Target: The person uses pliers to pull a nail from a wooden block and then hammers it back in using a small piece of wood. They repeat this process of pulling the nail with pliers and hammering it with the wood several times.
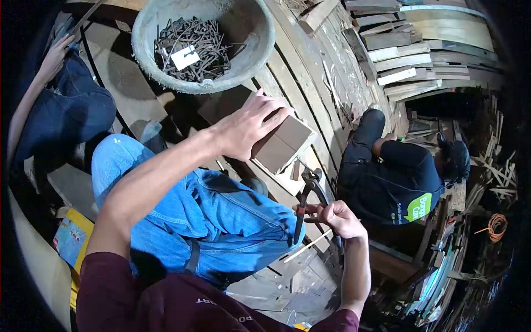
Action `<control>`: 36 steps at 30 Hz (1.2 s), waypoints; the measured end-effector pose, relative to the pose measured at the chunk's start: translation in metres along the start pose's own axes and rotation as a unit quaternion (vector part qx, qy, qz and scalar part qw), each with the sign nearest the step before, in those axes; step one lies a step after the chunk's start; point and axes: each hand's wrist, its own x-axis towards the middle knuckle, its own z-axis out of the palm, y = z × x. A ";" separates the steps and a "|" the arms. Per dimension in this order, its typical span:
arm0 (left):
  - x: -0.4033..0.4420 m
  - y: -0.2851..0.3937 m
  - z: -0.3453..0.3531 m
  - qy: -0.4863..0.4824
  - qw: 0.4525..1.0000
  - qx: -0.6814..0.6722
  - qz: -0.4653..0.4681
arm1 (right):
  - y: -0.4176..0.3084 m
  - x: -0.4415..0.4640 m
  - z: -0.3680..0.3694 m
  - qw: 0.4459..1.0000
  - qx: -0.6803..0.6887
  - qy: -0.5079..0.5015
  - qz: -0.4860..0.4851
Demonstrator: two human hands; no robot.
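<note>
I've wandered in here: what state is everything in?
Bucket: partly filled.
Nails: loose, heaped in the bucket.
Brown block: held under the left hand.
Pincers: gripped in the right hand, handles spread.
Orange cord: coiled.
Wood strips: stacked, ends uneven.

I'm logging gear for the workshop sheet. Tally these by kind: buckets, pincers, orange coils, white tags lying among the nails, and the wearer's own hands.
Bucket: 1
Pincers, one pair: 1
Orange coil: 1
White tag: 1
Wearer's hands, left hand and right hand: 2
Total: 6

Nails are left out: too tangled to count.
</note>
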 end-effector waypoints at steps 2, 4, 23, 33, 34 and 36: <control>0.003 -0.006 0.005 0.003 0.999 0.020 0.026 | -0.008 -0.002 0.010 1.000 -0.002 0.004 0.027; 0.007 -0.009 0.005 -0.006 0.998 0.033 0.043 | -0.002 -0.001 0.014 1.000 -0.023 -0.008 0.012; -0.026 -0.077 0.039 0.074 0.974 0.107 0.185 | 0.061 0.073 0.095 0.973 0.161 0.137 0.096; -0.021 -0.085 0.039 0.055 0.958 0.147 0.239 | 0.080 0.094 0.127 0.934 0.318 0.125 0.106; -0.019 -0.087 0.039 0.053 0.956 0.165 0.238 | 0.076 0.098 0.133 0.934 0.316 0.132 0.101; -0.017 -0.090 0.039 0.039 0.956 0.194 0.219 | 0.072 0.107 0.142 0.933 0.317 0.146 0.086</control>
